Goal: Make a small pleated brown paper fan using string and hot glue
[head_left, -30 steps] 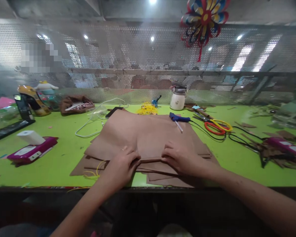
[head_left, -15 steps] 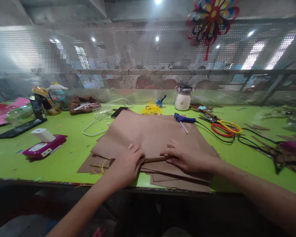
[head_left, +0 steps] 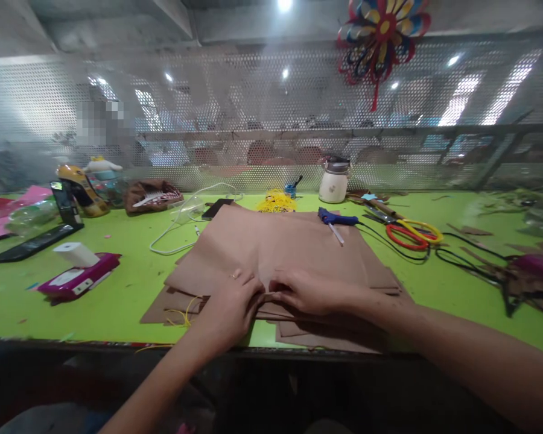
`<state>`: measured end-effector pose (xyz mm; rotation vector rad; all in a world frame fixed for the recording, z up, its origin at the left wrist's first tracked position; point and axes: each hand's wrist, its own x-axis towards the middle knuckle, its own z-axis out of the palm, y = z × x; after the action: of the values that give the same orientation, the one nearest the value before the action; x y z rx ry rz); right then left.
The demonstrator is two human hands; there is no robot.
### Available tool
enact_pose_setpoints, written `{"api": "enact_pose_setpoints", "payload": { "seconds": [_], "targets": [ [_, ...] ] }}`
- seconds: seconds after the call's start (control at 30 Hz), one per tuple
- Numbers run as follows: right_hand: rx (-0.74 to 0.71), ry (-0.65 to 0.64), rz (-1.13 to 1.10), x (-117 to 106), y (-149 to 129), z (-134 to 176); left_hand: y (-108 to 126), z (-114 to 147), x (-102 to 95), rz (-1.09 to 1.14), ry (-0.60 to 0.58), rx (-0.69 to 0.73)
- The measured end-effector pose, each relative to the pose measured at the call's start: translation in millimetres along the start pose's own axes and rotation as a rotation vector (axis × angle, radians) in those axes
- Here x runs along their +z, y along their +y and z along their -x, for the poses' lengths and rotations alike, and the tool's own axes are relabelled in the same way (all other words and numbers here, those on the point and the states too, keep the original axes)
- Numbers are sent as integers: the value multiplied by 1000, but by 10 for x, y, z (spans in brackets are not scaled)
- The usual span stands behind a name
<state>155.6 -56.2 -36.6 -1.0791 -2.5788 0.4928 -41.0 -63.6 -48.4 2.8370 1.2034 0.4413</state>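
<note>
A stack of brown paper (head_left: 235, 235) lies on the green table, its top sheet creased near the middle. My left hand (head_left: 235, 298) grips the near edge of that top sheet, fingers pinched together. Close beside it, my right hand (head_left: 303, 291) pinches the same edge, at a narrow fold; the fingertips partly hide it. Yellow string (head_left: 181, 316) trails from the stack's left side. On the far right part of the sheet rests a blue glue gun (head_left: 337, 217) with a glue stick lying by it.
Right of the paper lie scissors (head_left: 414, 234) with red and yellow handles, and black cords. A white jar (head_left: 333, 184) and yellow string bundle (head_left: 277, 201) stand behind. At left are a purple power strip (head_left: 79, 278) and a black phone stand (head_left: 36, 242).
My right hand has slid left along the paper's near edge, up close to my left hand, and its fingers have closed. My left hand stays at nearly the same place.
</note>
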Motion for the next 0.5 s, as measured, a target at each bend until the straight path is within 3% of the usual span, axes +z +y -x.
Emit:
{"api": "enact_pose_setpoints", "payload": {
  "seconds": [0.27,0.5],
  "targets": [
    [68,-47,-57,-138,192,210,37,-34,-29,-33,3,-31],
    [169,60,-18,-198,460,601,67,-63,-20,-87,23,-42]
  ]
}}
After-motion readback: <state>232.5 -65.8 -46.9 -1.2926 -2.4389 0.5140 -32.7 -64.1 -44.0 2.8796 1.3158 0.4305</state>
